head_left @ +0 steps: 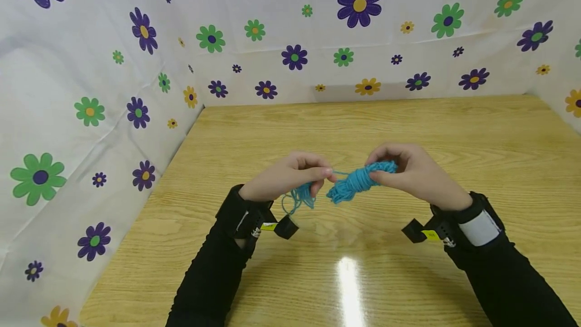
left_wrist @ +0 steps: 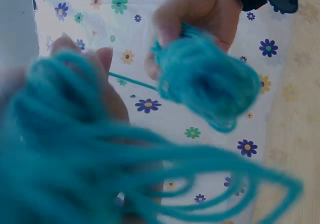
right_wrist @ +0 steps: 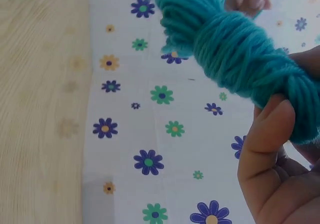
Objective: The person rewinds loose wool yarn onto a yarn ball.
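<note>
Between thumb and fingers, my right hand (head_left: 404,168) grips one end of a wound bundle of blue yarn (head_left: 358,180), wrapped round its middle. My left hand (head_left: 299,173) pinches a strand of yarn (left_wrist: 132,81) that runs taut across to the bundle. Loose loops of the same yarn (head_left: 300,197) hang from the left palm, and they fill the lower part of the left wrist view, blurred. The right wrist view shows the bundle (right_wrist: 235,54) close up, the right thumb (right_wrist: 275,121) pressing its near end. Both hands are held above the table.
A wooden table (head_left: 181,246) lies beneath the hands, with a bright light reflection near its front. White cloth with printed flowers (head_left: 281,14) hangs behind and on the left. Black camera mounts (head_left: 286,227) stick out from both wrists.
</note>
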`<state>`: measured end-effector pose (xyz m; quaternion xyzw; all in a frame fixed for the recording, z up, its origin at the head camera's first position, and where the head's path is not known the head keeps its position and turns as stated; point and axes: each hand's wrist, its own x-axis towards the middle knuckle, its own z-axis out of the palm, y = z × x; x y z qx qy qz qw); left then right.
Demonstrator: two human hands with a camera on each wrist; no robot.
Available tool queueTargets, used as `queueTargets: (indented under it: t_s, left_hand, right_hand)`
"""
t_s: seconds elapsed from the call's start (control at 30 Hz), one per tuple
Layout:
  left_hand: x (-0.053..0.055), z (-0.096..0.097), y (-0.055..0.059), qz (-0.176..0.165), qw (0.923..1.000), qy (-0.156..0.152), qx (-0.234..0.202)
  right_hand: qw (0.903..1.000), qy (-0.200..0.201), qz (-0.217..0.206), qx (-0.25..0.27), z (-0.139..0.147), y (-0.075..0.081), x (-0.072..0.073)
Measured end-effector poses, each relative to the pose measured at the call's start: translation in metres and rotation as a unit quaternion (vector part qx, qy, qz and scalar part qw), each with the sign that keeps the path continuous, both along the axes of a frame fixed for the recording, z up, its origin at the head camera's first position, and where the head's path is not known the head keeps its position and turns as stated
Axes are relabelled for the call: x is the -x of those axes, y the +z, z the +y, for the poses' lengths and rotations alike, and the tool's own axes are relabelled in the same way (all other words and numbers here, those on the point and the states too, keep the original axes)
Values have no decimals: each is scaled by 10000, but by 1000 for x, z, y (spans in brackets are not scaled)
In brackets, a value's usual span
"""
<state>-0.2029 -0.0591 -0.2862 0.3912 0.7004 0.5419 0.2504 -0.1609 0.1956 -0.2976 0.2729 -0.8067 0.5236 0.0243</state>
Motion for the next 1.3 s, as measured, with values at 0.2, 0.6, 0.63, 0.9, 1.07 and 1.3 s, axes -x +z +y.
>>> queueTargets:
  t_s: [0.2,0.6,0.63,0.9,1.07,1.3]
  left_hand:
    - [-4,-1,3,-12,9996,-163,-242]
    - [-13,8,1,221,9981,-579,-45]
    - [-13,8,1,203,9980,-593,6]
    - [-14,7,-1,82,9976,-670,120]
    - [-15,10,-1,243,9968,-721,263]
    - [-11,11,-6,740,9871,-992,1013]
  right_hand:
    - [9958,-754,485,-170,-5,-3,1]
    - [9546,-2377,1493,1001,-13,-7,1]
    - [9504,-2422,1563,1164,-13,-7,1]
    - [9206,-2145,1672,2804,-13,-4,3]
    - [9120,-1920,1890,3091,-13,-4,3]
    - [8955,-1849,2122,3448,-13,-5,3]
